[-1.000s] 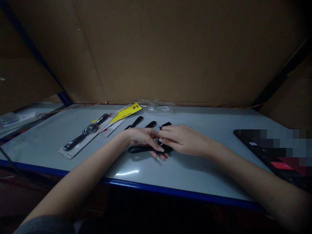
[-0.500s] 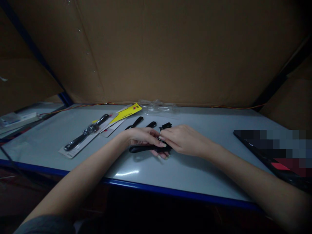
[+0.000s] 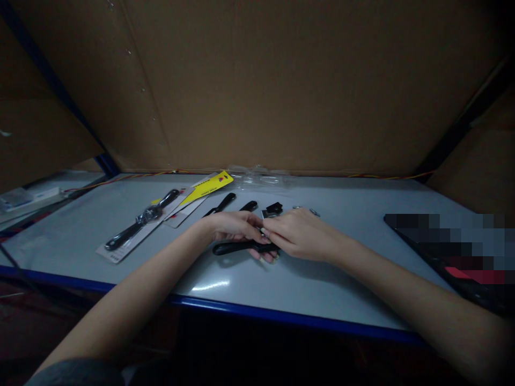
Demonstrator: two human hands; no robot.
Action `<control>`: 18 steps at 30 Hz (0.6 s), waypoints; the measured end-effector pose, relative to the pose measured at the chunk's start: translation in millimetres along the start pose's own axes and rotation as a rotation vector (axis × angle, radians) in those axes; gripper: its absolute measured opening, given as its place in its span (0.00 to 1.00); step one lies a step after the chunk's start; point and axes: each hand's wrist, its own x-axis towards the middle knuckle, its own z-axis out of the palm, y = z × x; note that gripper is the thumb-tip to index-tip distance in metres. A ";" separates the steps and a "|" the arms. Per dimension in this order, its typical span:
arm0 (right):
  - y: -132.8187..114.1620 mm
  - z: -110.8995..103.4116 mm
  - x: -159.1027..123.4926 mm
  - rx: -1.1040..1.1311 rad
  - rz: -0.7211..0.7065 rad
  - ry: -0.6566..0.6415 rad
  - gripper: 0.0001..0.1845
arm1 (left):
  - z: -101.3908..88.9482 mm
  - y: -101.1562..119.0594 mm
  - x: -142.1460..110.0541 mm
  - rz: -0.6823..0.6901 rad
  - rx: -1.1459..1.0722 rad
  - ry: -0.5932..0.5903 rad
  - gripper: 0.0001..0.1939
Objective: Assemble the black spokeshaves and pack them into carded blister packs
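My left hand [image 3: 237, 228] and my right hand [image 3: 300, 234] meet at the middle of the grey table, fingertips almost touching. Both hold a black watch strap [image 3: 235, 247], whose far end is hidden under my fingers. Just beyond them lie two more black strap pieces [image 3: 223, 202] [image 3: 249, 205] and a small black square part [image 3: 273, 209]. Tiny metal parts [image 3: 308, 210] sit beyond my right hand. To the left, a black strap in clear wrapping lies on a white card [image 3: 140, 221].
A yellow card [image 3: 207, 186] lies at the back, with crumpled clear plastic [image 3: 257, 176] behind it. A black pad [image 3: 426, 252], partly obscured, lies at the right. The blue table edge [image 3: 257, 313] runs along the front, and cardboard walls stand behind.
My hands have shifted slightly towards the back of the table. The strap now lies straighter between them, and the tiny metal parts show beyond my right hand.
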 end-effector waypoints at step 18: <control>-4.8 -1.1 3.0 0.239 0.233 0.026 0.12 | -1.6 -0.2 -0.9 0.023 0.042 -0.058 0.16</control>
